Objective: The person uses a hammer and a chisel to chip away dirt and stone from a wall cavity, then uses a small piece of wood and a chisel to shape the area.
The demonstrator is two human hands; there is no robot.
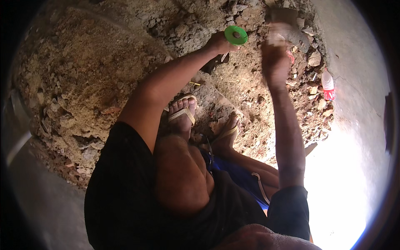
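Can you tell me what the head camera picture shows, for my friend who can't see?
A person crouches over rubble, the left hand holding a green disc and the blurred right hand raised beside it. Feet in sandals stand below, and a bottle lies to the right.

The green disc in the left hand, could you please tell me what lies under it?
Under the green disc a thin tool runs down toward broken rubble. The left hand grips just below the disc and covers most of the tool; its tip cannot be seen.
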